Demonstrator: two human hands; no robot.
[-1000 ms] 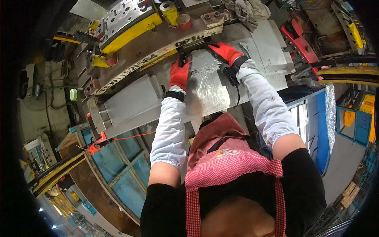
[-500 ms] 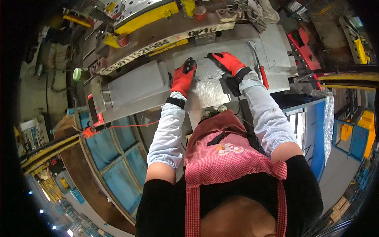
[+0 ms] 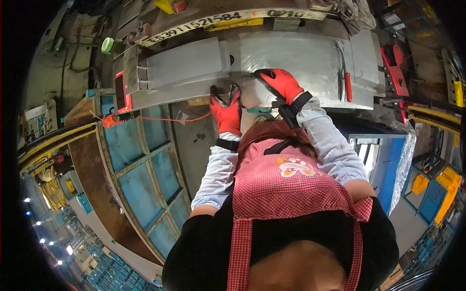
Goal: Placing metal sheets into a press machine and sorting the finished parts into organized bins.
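We have a table (image 3: 179, 90) in front of us. A sheet (image 3: 187, 59) lies on its left part, and a tool (image 3: 348, 87) lies on its right part. Our left hand (image 3: 226, 110) is by the near edge, with our right hand (image 3: 282, 85) to the right of it. Behind the sheet is a beam (image 3: 194, 33), with a cloth (image 3: 358, 17) by its right end.

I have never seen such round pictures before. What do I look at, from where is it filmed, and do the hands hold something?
There is no robot here. A wide fisheye camera on the person's head looks down, so edges bend. The left hand and right hand wear red and black gloves. On the work surface lie grey sheet metal, a silver sheet and a red-handled tool. The left fingers are spread by the near edge; whether the right hand grips anything, I cannot tell.
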